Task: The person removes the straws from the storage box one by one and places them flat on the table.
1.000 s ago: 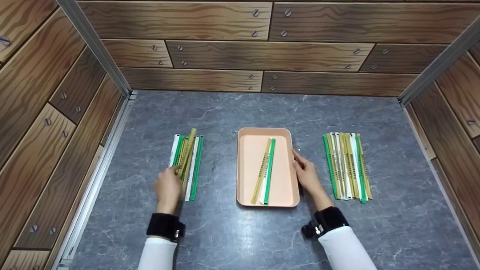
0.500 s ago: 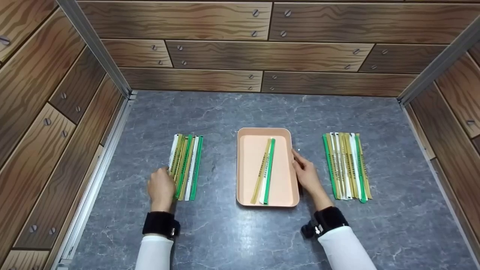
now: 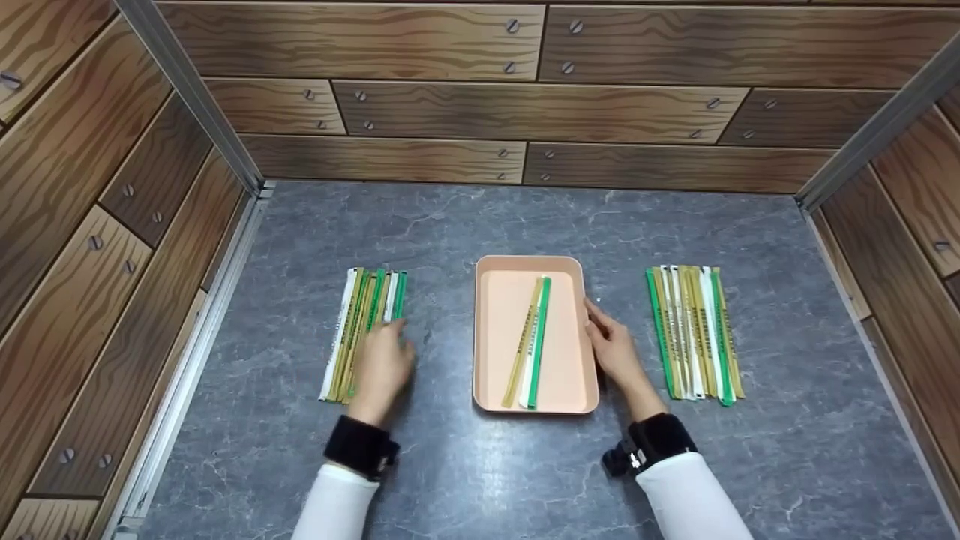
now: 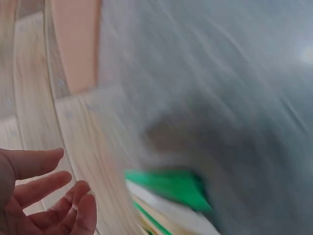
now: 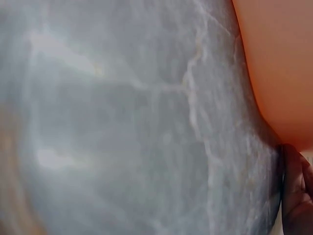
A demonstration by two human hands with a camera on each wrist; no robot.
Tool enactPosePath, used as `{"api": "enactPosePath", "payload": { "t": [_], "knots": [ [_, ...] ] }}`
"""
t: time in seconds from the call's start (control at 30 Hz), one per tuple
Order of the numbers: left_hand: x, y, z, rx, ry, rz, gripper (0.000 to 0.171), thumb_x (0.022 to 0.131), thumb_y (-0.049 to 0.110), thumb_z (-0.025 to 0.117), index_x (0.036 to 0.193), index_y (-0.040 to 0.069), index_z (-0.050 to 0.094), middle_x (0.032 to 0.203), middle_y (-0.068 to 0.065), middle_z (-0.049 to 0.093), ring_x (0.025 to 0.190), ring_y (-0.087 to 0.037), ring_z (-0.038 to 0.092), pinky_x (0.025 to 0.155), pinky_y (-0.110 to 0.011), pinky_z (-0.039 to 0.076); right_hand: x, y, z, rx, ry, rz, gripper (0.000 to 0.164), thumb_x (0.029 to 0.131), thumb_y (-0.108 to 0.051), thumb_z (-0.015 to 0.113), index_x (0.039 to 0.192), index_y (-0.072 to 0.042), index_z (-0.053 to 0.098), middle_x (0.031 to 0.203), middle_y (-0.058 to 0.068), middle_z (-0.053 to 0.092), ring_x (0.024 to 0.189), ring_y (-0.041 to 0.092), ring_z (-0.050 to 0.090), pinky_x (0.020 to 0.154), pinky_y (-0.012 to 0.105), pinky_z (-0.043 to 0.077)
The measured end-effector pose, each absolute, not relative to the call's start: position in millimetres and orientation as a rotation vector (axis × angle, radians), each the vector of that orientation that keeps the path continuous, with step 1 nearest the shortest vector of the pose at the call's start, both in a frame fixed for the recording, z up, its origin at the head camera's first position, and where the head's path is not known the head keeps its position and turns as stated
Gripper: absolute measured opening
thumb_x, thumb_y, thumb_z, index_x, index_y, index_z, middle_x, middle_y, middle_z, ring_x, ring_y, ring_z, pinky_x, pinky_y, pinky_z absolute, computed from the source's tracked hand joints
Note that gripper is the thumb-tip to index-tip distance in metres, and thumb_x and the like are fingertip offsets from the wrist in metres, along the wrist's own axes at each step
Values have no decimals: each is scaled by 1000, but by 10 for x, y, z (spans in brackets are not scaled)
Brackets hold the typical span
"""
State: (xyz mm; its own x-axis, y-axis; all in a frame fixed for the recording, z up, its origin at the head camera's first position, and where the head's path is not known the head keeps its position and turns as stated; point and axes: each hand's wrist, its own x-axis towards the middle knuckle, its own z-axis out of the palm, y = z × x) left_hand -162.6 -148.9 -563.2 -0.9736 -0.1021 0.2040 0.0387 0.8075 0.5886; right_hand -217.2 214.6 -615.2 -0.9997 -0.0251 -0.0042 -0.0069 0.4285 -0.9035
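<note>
My left hand (image 3: 382, 367) is over the right part of a row of long, thin, printed wrapped straws (image 3: 346, 330) in green, white and gold. The hand hides their lower right ends. In the left wrist view its fingers (image 4: 54, 193) are relaxed and apart, with nothing between them, and the green end of one straw (image 4: 168, 188) shows close by. My right hand (image 3: 619, 356) touches the right side of a peach tray (image 3: 491, 315), its fingers along the wall. Inside the tray lie a gold straw (image 3: 523, 341) and a green-and-white pair (image 3: 538, 345), slightly fanned.
A second row of wrapped straws (image 3: 694, 334) lies to the right of my right hand. The grey marbled tabletop (image 3: 435, 225) is bounded by wood-patterned panels (image 3: 435, 112) at the back and both sides, with metal rails at the corners.
My left hand lowered a gold straw onto the left row and let go, shifted to the row's left edge, then moved right across it. My right hand and the tray stay put.
</note>
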Motion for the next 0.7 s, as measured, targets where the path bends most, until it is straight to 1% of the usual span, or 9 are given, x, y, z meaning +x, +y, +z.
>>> {"api": "enactPosePath", "payload": {
  "t": [0.13, 0.27, 0.4, 0.5, 0.6, 0.7],
  "knots": [
    [-1641, -1139, -5547, -135, -2794, -942, 40, 83, 2, 72, 121, -6, 64, 111, -26, 65, 96, -39, 65, 82, -48, 54, -2170, 2150, -6146, -27, 2649, -1659, 44, 102, -10, 51, 146, -8, 47, 144, 18, 46, 131, 31, 45, 103, 43, 42],
    [-1642, -755, -5507, -292, -2846, -961, 41, 84, 1, 71, 125, -2, 64, 113, -21, 65, 98, -35, 65, 83, -43, 55, -2167, 2152, -6145, -27, 2649, -1662, 44, 102, -9, 52, 145, -8, 48, 144, 19, 45, 131, 31, 45, 102, 43, 42],
    [-1625, -397, -5536, -427, -2923, -944, 39, 84, -4, 69, 122, 2, 66, 110, -14, 67, 98, -28, 64, 83, -35, 55, -2164, 2150, -6148, -30, 2664, -1657, 43, 101, -8, 52, 145, -7, 48, 143, 19, 47, 128, 30, 48, 99, 43, 44],
    [-1612, -204, -5601, -500, -2967, -838, 37, 83, -6, 66, 119, 3, 69, 103, -12, 66, 90, -26, 64, 77, -33, 55, -2165, 2145, -6156, -35, 2678, -1650, 43, 101, -7, 52, 144, -7, 49, 142, 19, 48, 125, 28, 50, 97, 41, 46],
    [-1622, -91, -5677, -526, -2992, -714, 35, 81, -7, 64, 115, 1, 69, 95, -12, 65, 80, -26, 64, 68, -35, 56, -2168, 2145, -6158, -35, 2675, -1648, 43, 101, -8, 52, 144, -7, 49, 142, 18, 49, 123, 27, 52, 94, 38, 47],
    [-1643, -44, -5736, -509, -3043, -635, 35, 81, -7, 63, 115, 1, 68, 91, -13, 63, 75, -27, 65, 64, -38, 55, -2169, 2148, -6153, -33, 2664, -1657, 43, 101, -8, 51, 145, -8, 49, 142, 17, 49, 123, 26, 52, 93, 34, 47]
  ]
}}
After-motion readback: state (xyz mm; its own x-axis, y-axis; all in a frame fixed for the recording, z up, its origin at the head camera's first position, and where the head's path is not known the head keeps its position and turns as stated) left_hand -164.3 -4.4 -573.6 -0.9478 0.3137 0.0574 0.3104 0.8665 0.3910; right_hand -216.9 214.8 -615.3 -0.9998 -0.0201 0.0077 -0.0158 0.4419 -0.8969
